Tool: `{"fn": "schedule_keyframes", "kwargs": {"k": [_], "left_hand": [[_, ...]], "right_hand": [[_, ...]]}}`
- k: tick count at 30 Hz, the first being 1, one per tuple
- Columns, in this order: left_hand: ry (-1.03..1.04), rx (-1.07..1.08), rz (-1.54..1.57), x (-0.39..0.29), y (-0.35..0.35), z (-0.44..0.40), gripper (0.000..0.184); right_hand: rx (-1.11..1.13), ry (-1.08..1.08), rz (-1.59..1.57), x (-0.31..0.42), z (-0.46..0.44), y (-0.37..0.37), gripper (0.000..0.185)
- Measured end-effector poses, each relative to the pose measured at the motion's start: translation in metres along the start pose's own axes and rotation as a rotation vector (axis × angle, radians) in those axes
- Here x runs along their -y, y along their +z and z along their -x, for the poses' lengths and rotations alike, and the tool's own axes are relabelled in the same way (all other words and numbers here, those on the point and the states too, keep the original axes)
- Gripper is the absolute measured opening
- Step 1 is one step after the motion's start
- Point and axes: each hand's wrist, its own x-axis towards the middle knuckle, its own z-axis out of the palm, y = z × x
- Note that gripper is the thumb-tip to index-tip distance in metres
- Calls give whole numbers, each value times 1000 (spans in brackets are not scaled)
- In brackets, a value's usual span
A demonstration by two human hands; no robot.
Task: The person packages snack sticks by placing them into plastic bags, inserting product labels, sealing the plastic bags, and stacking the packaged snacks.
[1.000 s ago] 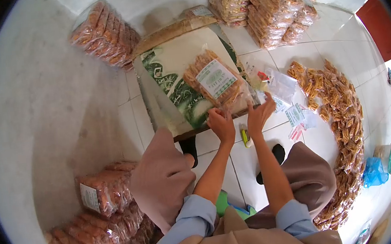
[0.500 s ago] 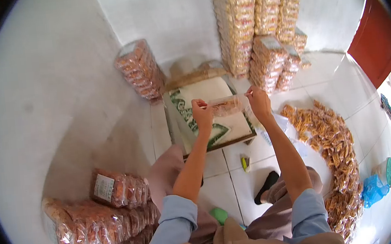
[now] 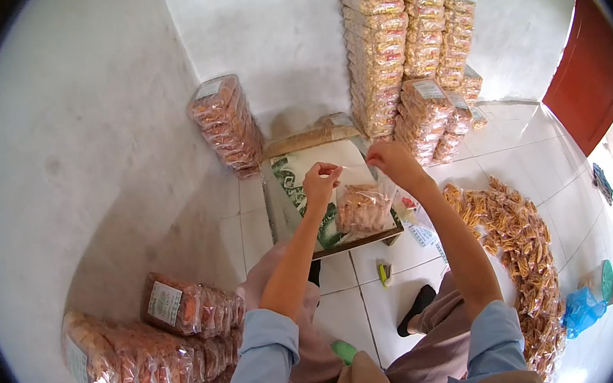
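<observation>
A clear plastic bag [image 3: 363,209] with small orange-brown snack pieces in its lower part hangs between my hands over the low table [image 3: 318,158]. My left hand [image 3: 322,182] pinches the upper left corner of the bag's open-looking top. At the upper right corner, the fingers of my right hand [image 3: 392,162] are closed on the thin film. The filled part sags below both hands, near the table's front edge; whether it touches the tabletop I cannot tell. A white and green printed sheet [image 3: 286,175] covers the tabletop.
Packed snack bundles [image 3: 145,358] are piled at lower left. Another stack [image 3: 224,122] and tall stacks [image 3: 378,52] stand by the wall. Small snack packets [image 3: 522,244] heap on the floor at right, near a blue plastic bag [image 3: 582,310]. A yellow-green object [image 3: 384,274] lies between my feet.
The bag has gone from lying nearly level between my hands to hanging upright, its contents now lower. My right hand has moved slightly left and turned inward.
</observation>
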Motion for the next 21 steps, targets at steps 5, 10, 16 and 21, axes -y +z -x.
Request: {"fn": "schedule_keyframes", "kwargs": {"k": [5,10,16,21], "left_hand": [[12,-17,107,6,4,-10,17],[14,-22,169,10,3,-11,16],[-6,-26,202,10,6,-10,16],[-39,5,179,11,8,-9,21]], "right_hand": [[469,-162,-73,-5,-1,31,9],[543,-118,-45,-12,-1,51,9],[663,-128,-4,-13,-3,53,5],[631,-131,44,-17,10,65,6]]}}
